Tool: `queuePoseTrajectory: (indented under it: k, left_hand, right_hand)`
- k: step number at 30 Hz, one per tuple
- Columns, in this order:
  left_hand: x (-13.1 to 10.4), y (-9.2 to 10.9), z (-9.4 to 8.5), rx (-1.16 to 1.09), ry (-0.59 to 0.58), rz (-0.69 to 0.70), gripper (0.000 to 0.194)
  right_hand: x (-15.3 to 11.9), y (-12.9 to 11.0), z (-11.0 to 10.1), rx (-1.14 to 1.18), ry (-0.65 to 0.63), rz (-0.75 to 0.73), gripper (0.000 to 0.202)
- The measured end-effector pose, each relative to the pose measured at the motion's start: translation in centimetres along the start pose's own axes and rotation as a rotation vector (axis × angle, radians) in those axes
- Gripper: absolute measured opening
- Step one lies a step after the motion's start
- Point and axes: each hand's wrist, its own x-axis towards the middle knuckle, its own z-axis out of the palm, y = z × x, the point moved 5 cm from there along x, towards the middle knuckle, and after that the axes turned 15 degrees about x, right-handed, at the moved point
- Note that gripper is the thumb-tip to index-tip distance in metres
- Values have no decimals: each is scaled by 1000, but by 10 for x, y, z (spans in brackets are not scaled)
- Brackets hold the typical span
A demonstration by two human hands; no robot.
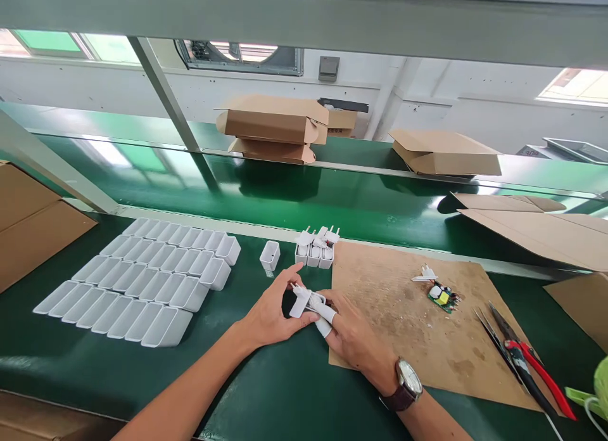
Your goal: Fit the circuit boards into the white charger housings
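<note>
My left hand (278,311) is closed around one side of a white plug part (301,300) in the middle of the view. My right hand (349,327), with white covers on two fingertips and a watch on the wrist, grips the same part from the right. Its lower portion is hidden by my fingers. Beyond my hands stand several white housings (314,256) with plug pieces on top. One white housing (270,255) stands alone to their left. Rows of open white housings (137,279) lie at the left.
A brown sheet (380,301) holds a small circuit board (443,297), a white plug piece (426,274), tweezers (498,343) and red-handled cutters (527,352). Cardboard boxes (270,127) sit on the back shelf. A metal post (164,95) rises at the back left.
</note>
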Motion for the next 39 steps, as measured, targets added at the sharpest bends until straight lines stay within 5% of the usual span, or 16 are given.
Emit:
queuePoseTrajectory:
  k: [7, 11, 15, 18, 24, 28, 35, 39]
  left_hand:
    - [-1, 1, 5, 1, -31, 26, 115]
    - [0, 5, 6, 33, -20, 57, 133]
    - [-4, 17, 7, 75, 127, 134, 102]
    - [-8, 25, 8, 85, 232, 172, 90]
    - [-10, 32, 6, 121, 283, 208, 92]
    - [-7, 30, 6, 227, 246, 190, 89]
    - [-4, 7, 18, 269, -39, -13, 88]
    - [-3, 2, 15, 170, -92, -59, 87]
  right_hand:
    - [-1, 3, 0, 121, 41, 25, 34]
    - [3, 19, -2, 451, 239, 249, 24]
    - [2, 33, 10, 931, 268, 551, 35]
    - [1, 32, 16, 1039, 265, 608, 42]
    - [1, 29, 16, 995, 225, 612, 44]
    - [1, 30, 8, 862, 312, 539, 37]
    - [2, 12, 0, 370, 307, 208, 19]
    - [3, 4, 0, 251, 236, 107, 21]
